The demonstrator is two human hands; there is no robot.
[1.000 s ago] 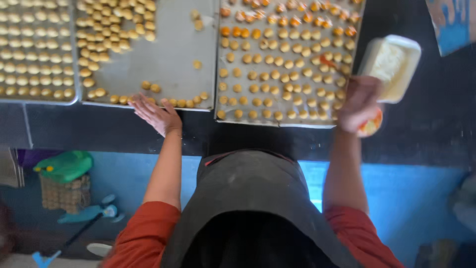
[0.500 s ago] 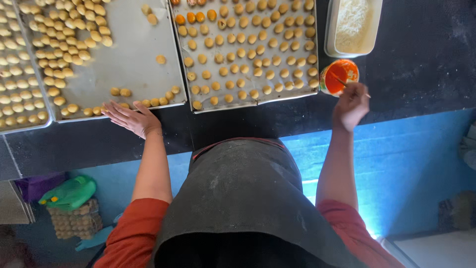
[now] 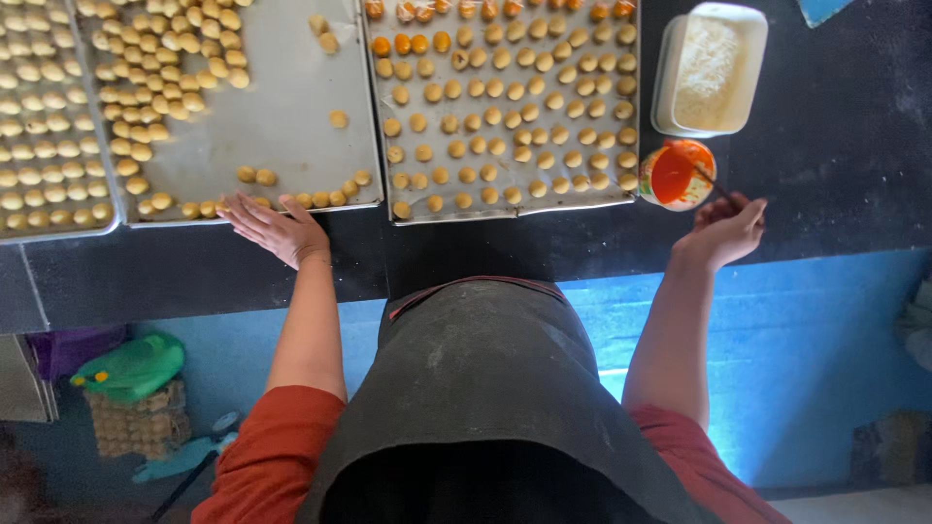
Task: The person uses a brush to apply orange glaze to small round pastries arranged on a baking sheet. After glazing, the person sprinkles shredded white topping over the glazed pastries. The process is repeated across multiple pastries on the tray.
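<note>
We see the right hand (image 3: 723,228) pinching a thin brush (image 3: 716,186) dipped in a small round cup of orange glaze (image 3: 676,176) on the dark desk (image 3: 845,146). The left hand (image 3: 275,225) lies open and flat, fingers touching the grey metal tray (image 3: 282,116) edge.

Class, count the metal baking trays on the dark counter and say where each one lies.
3: left tray cut off by the frame edge, middle tray, right tray beside the orange bowl. More may lie outside view.
</note>
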